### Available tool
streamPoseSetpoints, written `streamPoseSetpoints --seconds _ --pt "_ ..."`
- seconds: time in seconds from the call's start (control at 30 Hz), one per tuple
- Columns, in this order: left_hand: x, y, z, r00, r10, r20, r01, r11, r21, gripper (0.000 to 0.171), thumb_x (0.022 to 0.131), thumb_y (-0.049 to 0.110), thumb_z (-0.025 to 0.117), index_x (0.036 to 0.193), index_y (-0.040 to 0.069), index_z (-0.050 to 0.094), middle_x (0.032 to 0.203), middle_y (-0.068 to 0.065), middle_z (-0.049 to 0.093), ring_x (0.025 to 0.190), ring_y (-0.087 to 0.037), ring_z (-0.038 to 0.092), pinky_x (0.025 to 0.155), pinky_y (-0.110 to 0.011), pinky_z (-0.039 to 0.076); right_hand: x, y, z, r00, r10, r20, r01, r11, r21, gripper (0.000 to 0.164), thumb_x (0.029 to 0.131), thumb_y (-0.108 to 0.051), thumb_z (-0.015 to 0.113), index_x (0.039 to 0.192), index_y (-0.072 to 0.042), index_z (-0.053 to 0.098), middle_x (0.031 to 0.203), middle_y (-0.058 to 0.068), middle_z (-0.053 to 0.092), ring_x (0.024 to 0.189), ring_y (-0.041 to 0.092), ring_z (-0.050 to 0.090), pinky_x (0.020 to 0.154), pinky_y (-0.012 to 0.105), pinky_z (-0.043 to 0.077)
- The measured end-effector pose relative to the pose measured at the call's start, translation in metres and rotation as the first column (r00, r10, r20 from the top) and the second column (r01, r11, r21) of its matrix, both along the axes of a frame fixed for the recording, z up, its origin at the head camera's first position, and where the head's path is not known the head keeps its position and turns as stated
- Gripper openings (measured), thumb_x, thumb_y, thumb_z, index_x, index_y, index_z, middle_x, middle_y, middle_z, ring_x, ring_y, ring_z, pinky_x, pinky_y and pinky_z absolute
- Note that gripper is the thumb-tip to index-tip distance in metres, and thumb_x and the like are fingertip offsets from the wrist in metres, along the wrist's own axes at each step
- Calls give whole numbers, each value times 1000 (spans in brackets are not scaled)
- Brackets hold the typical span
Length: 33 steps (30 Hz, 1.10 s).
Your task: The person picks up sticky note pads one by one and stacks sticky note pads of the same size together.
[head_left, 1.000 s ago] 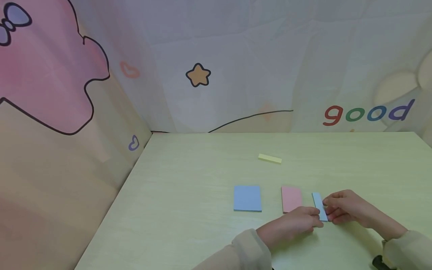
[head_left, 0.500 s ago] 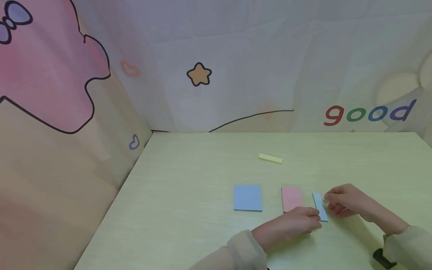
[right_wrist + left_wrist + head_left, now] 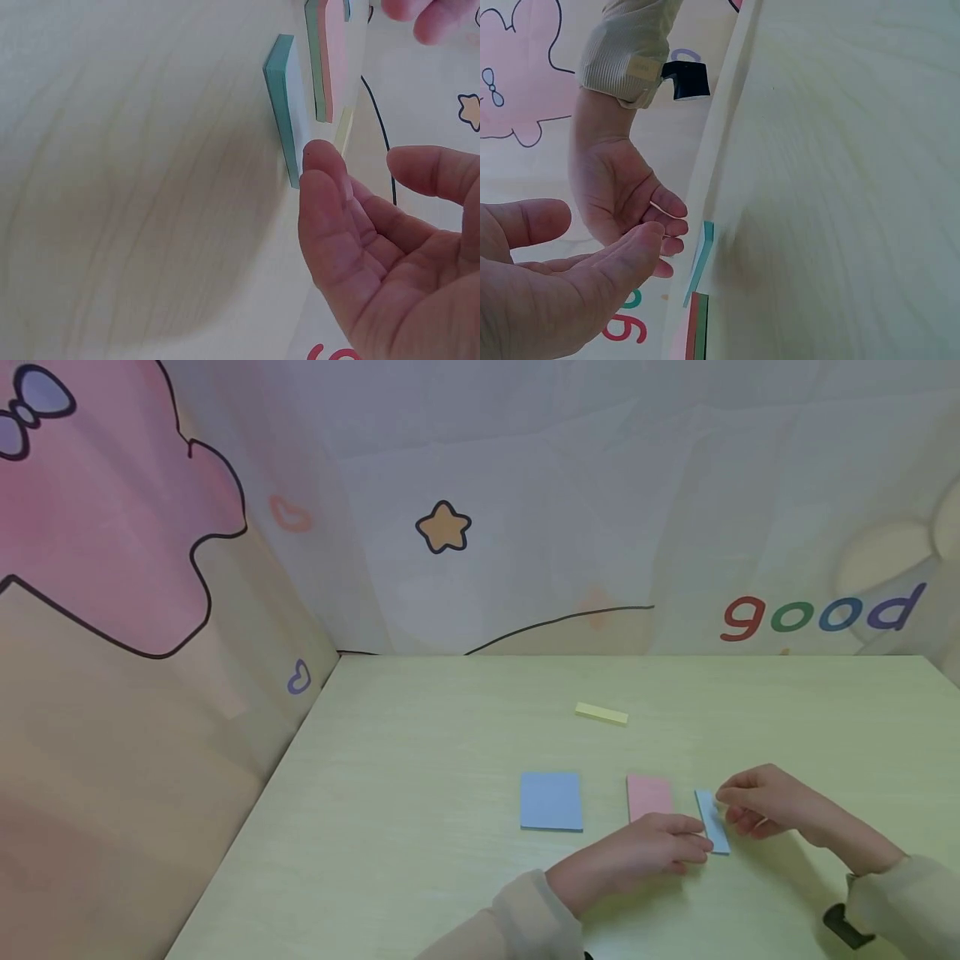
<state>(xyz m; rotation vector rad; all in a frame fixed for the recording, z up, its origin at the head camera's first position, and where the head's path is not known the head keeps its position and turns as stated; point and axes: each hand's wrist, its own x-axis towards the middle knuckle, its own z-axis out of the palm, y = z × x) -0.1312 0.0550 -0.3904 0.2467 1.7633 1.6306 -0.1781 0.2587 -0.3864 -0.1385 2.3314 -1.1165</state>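
A narrow light-blue pad of sticky notes (image 3: 716, 828) lies slightly slanted on the table in the head view. To its left, my left hand (image 3: 654, 847) hovers with fingers extended, their tips by the pad's lower end; whether they touch it I cannot tell. My right hand (image 3: 772, 806) is at the pad's right side, fingers loosely bent and thumb apart in the right wrist view, holding nothing. Partly behind my left hand is a pink pad (image 3: 648, 795); the right wrist view shows a green layer (image 3: 313, 67) under it.
A blue square pad (image 3: 551, 802) lies left of the pink one. Farther back is a narrow yellow pad (image 3: 602, 714). A printed cloth backdrop (image 3: 540, 543) rises behind the table (image 3: 390, 777) and along its left side.
My right hand has drawn away from the light-blue pad and risen slightly. My left hand has pulled back a little to the left, its fingers straighter. The pads stay in place.
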Motion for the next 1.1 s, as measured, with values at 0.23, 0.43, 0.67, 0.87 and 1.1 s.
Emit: streamPoseSetpoints --seconds 0.23,0.43,0.67,0.87,1.1 --pt "-3 -5 0 1000 10 22 -10 1000 23 38 87 6 51 123 -2 48 113 -9 61 103 -14 57 86 -31 46 -2 -1 3 1000 8 1 -8 1000 15 37 91 -22 45 107 11 52 70 1 56 63 12 54 56 27 48" --pt "-6 -7 -2 1000 21 0 -21 1000 16 36 87 7 51 122 0 49 112 -8 61 101 -14 57 86 -31 46 -6 -3 4 1000 11 -5 -11 1000 22 37 91 -23 46 106 10 53 70 1 56 63 13 53 57 27 49" --pt "-10 -10 -3 995 101 -20 -100 993 56 36 88 9 50 122 -1 49 115 -9 59 106 -17 56 91 -33 44 -10 -4 5 996 62 -69 -63 998 -12 42 91 -24 46 110 13 51 83 6 60 73 15 55 66 29 50" --pt "-12 -11 -1 969 246 29 -248 956 157 34 87 4 49 120 -4 50 117 -13 57 111 -24 52 93 -36 42 -14 -6 6 987 97 -129 -103 994 -43 43 92 -22 45 114 15 47 96 14 61 80 14 56 71 28 50" --pt "-17 -12 -1 913 405 47 -406 898 169 31 86 1 48 116 -2 53 114 -12 58 107 -21 55 92 -36 43 -19 -11 6 979 103 -178 -112 993 -36 43 92 -21 46 115 15 47 101 20 61 84 16 58 73 28 51"
